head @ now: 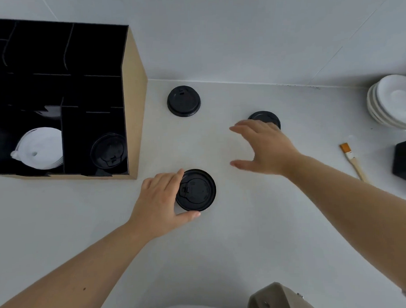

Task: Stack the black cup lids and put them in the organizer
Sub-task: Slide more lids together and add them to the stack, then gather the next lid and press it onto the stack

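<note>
Three black cup lids lie on the pale counter. The near lid (197, 191) has my left hand (161, 199) curled around its left edge, thumb under the front rim and fingers at the back. My right hand (265, 147) hovers spread open, partly covering the right lid (265, 117). The far lid (184, 100) lies alone near the wall. The organizer (135, 91), a black-lined cardboard box at the left, holds a black lid (108, 150) in its front right compartment and white lids (42, 148) beside it.
Stacked white saucers (391, 101) stand at the right edge. A small brush (353, 160) with orange bristles and a black object (405, 163) lie to the right. A beige item (276, 298) sits at the bottom edge.
</note>
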